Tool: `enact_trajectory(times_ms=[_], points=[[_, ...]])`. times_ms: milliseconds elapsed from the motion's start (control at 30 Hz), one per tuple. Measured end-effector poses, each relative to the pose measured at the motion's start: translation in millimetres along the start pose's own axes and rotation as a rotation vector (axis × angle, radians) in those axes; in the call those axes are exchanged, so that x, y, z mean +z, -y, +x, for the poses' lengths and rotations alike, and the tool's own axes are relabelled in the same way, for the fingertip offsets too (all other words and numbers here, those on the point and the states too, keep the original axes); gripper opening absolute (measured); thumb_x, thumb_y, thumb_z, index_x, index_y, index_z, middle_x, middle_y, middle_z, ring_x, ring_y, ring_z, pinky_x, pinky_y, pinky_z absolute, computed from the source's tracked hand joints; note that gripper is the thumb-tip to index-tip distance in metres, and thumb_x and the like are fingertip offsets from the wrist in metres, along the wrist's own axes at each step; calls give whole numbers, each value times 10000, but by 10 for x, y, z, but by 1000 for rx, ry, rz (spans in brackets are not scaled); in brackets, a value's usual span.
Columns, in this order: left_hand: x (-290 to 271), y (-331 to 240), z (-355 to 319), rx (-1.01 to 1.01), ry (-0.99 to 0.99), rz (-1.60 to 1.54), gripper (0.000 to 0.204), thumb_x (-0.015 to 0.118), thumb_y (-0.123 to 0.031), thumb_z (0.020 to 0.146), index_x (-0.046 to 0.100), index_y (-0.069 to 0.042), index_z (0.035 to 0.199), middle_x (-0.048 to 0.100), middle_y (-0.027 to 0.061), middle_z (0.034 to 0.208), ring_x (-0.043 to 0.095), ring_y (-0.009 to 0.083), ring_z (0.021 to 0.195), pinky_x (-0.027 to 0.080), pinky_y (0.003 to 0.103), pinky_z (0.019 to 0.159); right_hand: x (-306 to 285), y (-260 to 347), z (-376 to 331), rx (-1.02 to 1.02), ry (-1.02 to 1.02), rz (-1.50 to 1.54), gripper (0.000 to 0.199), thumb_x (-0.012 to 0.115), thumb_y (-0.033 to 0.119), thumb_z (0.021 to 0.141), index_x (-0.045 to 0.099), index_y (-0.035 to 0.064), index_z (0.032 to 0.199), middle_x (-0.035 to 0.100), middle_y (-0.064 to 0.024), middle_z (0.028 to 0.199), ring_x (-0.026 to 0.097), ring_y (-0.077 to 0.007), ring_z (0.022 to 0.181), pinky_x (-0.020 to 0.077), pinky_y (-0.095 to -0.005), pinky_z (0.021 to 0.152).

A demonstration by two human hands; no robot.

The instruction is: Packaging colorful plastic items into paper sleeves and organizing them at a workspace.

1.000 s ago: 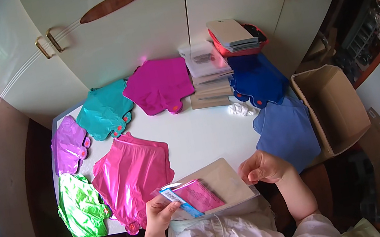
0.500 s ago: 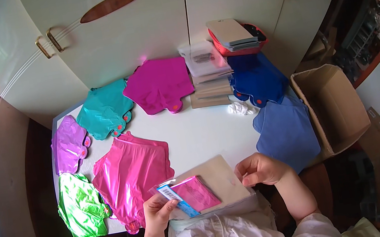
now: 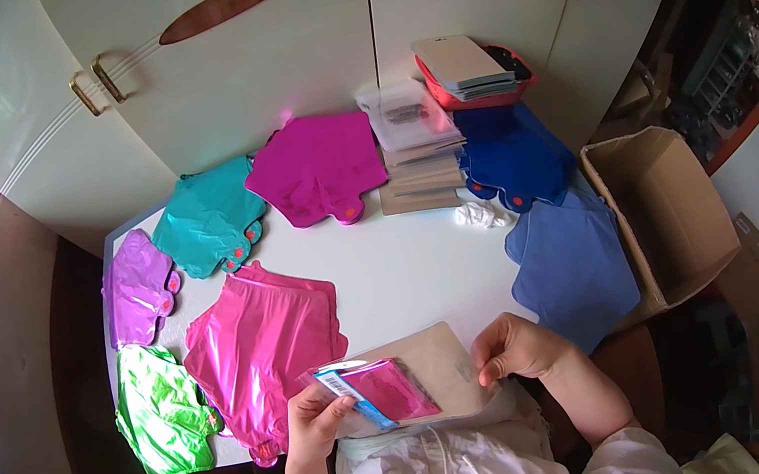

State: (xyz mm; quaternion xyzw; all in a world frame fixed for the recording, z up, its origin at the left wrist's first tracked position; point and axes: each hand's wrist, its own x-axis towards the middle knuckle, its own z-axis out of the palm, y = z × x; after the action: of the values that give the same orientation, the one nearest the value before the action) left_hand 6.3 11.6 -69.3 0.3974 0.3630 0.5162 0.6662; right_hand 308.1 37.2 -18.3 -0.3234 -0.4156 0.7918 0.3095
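Both hands hold a packet at the counter's near edge.
Left hand (image 3: 316, 421) grips the pink packet (image 3: 381, 391), long axis left-right; right hand (image 3: 513, 347) pinches the tan envelope (image 3: 436, 354); bare counter (image 3: 404, 263) beyond.

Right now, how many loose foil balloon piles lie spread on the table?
7: green front left, purple behind it, pink centre-left, teal, magenta at back, dark blue and lighter blue right. Others may be hidden underneath.

Flat clear packet (image 3: 379, 392) with folded magenta foil and blue header strip, lying atop tan envelope (image 3: 438, 369) at desk's near edge.
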Motion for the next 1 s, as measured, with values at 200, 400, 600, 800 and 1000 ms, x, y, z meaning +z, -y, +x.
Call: enact_trajectory(times_ms=[200, 400, 600, 800, 1000], points=[[-20, 7, 21, 5, -10, -15, 107, 657, -46, 796, 638, 17, 880, 654, 46, 801, 597, 97, 722, 468, 229, 674, -22, -66, 38, -3, 93, 73, 200, 764, 96, 677, 582, 16, 669, 571, -22, 643, 489, -72, 534, 385, -206, 509], [-9, -75, -21, 2, -111, -18, 82, 640, -20, 800, 626, 17, 872, 651, 51, 796, 594, 98, 701, 471, 230, 662, -389, 388, 278, -274, -606, -997, 265, 605, 81, 817, 587, -4, 1067, 636, -95, 949, 605, -166, 825, 471, -265, 715], [-12, -10, -38, 21, -131, -71, 65, 635, -27, 806, 618, 12, 856, 650, 56, 792, 603, 102, 702, 477, 227, 643, -1160, 281, 744, -518, -782, -1873, 248, 625, 98, 756, 615, 28, 993, 573, -111, 881, 566, -268, 822, 469, -354, 767], [56, -6, -4, 16, -220, -115, 66, 634, -47, 812, 615, 4, 851, 648, 52, 789, 605, 106, 682, 481, 223, 618, -1332, 318, 753, -534, -684, -1955, 105, 631, 105, 745, 622, 30, 819, 573, -81, 790, 568, -242, 778, 482, -352, 655], [12, 4, -45, 41, -183, -85, 68, 637, -53, 813, 617, 1, 849, 645, 49, 778, 597, 101, 665, 476, 224, 613, -656, 387, 589, -633, -783, -1377, 138, 631, 167, 808, 634, 31, 836, 618, -65, 811, 576, -178, 771, 462, -304, 626]])
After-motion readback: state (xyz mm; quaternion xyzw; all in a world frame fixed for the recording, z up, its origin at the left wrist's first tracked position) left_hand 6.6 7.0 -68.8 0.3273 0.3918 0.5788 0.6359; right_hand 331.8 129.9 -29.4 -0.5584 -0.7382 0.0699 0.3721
